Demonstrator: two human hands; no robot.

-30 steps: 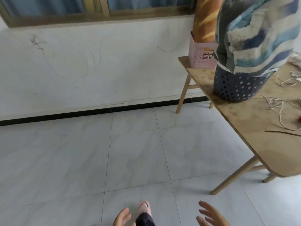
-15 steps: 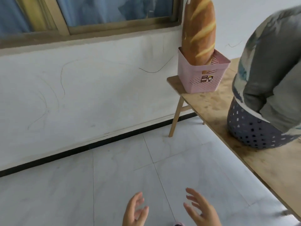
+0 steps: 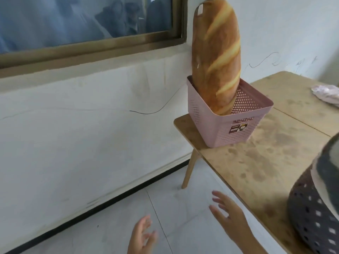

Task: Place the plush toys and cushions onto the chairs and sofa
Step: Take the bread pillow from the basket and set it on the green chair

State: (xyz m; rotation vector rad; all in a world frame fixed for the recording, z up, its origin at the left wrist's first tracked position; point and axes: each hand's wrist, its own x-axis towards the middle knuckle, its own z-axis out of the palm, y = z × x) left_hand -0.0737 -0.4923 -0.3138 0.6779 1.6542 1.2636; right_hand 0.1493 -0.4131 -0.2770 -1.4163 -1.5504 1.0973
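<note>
Hands empty and open, we reach for the loaf cushion.

Right hand [image 3: 229,215] hangs with fingers spread just off the near edge of the bench [image 3: 256,162], and left hand [image 3: 143,233] is low over the floor, also spread, neither touching anything. The loaf cushion [image 3: 216,57] stands on end in the pink basket [image 3: 220,129] at the far corner of the bench, leaning toward the wall, well apart from both hands. To lift it cleanly we judge it best to take the cushion with a hand on each side around its middle and draw it straight up, since the basket looks light and sits close to the bench corner, so a sideways pull could tip it off. A second stuffed thing fills the dark basket [image 3: 311,217] at our right, mostly out of frame. No chair or sofa is in view.
</note>
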